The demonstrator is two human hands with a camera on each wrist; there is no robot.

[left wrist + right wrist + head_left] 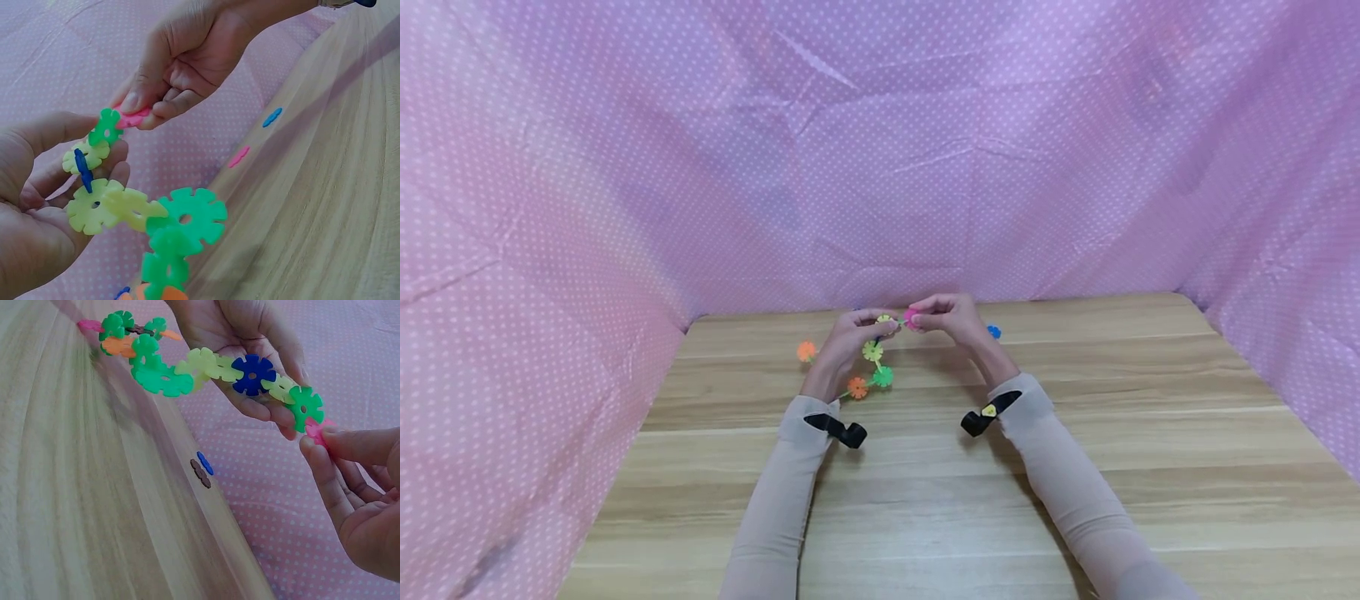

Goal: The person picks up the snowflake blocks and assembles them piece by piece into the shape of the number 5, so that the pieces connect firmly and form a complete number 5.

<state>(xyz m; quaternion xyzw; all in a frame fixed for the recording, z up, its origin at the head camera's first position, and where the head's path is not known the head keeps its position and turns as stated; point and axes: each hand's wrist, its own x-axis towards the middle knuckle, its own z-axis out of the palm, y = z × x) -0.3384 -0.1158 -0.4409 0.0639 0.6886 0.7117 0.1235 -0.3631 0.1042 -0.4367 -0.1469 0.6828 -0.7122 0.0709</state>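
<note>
A chain of notched plastic snowflake discs [194, 215], in green, yellow, dark blue and orange, hangs in the air between both hands. My left hand [844, 342] holds it near its upper end, fingers behind a yellow disc [94, 156] next to the dark blue disc [253, 375]. With thumb and fingertips, my right hand [953, 321] pinches a pink disc [132, 117], which meets the end green disc [306, 409]. The chain's other end trails back past the left wrist toward an orange disc [807, 351] and, in the right wrist view, another pink disc [90, 325].
Loose discs lie near the far edge of the wooden table [910, 500]: a blue one [272, 117] and a pink one [239, 157], plus a brown one [200, 474] beside another blue one [205, 463]. A pink dotted cloth [880, 167] hangs behind and at both sides.
</note>
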